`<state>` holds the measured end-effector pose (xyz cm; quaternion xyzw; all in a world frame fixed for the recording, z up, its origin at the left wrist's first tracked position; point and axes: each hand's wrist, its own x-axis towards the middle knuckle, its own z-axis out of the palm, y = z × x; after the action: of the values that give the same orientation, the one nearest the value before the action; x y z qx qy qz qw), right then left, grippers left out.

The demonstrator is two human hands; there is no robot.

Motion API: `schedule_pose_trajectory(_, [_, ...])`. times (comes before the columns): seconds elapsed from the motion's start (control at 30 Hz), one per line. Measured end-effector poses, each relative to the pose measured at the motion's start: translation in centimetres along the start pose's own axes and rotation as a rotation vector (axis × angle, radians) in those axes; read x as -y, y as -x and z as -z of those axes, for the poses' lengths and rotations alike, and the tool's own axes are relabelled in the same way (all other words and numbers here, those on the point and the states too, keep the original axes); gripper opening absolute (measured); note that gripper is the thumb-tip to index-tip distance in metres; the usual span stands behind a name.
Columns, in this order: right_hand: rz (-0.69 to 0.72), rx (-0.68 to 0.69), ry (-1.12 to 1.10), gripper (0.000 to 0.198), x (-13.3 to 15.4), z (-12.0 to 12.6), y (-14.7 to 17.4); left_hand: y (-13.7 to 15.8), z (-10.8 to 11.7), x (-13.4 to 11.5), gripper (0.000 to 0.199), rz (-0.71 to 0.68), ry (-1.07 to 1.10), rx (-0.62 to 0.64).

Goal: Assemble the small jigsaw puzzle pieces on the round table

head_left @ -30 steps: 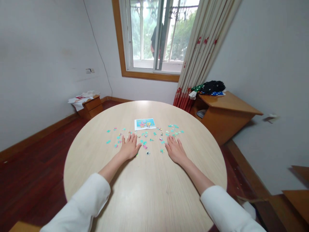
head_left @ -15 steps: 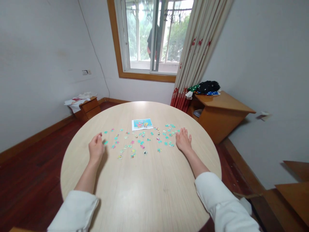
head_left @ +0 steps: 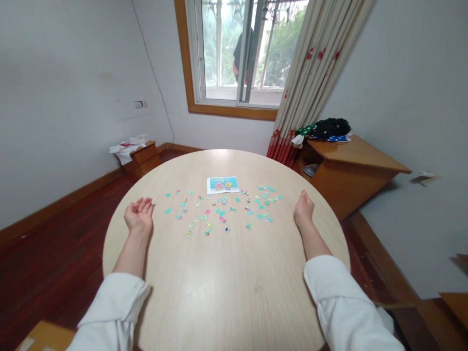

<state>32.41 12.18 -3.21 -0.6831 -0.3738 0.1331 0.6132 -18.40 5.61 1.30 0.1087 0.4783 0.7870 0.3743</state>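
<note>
My left hand (head_left: pixel 139 214) rests near the table's left side, palm up, fingers loosely bent and apart, with nothing in it. On the right, my right hand (head_left: pixel 304 209) stands on its edge with the fingers curled in and nothing visible in them. Between the hands lie several loose jigsaw pieces (head_left: pixel 220 212), turquoise, pink, yellow and pale. One cluster of turquoise pieces (head_left: pixel 268 200) is nearest my right hand, a short gap away. A turquoise jigsaw piece (head_left: pixel 167 211) lies closest to my left hand. Behind them is a picture sheet (head_left: pixel 224 185) with cartoon figures.
The round wooden table (head_left: pixel 219 282) spans the middle. A wooden cabinet (head_left: pixel 360 158) with clothes (head_left: pixel 331 129) on top stands at the right, beside a curtain (head_left: pixel 318 63). A small drawer unit (head_left: pixel 146 158) is at the back left. A brown box (head_left: pixel 49 336) shows at bottom left.
My right hand has moved right, away from the pieces, turning from palm-down to edge-on and curling. My left hand has turned palm up and opened. The view has shifted slightly.
</note>
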Motion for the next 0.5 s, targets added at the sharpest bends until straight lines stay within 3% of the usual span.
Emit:
schedule_pose_trajectory(0.27, [-0.045,0.005,-0.168,0.070,0.2,0.4,0.0,0.9,0.3,0.0,0.062,0.015,-0.011,0.052])
schedule_pose_trajectory(0.5, [-0.055,0.103,-0.171,0.075,0.4,1.4,2.5,4.0,0.1,0.3,0.060,-0.001,-0.081,0.063])
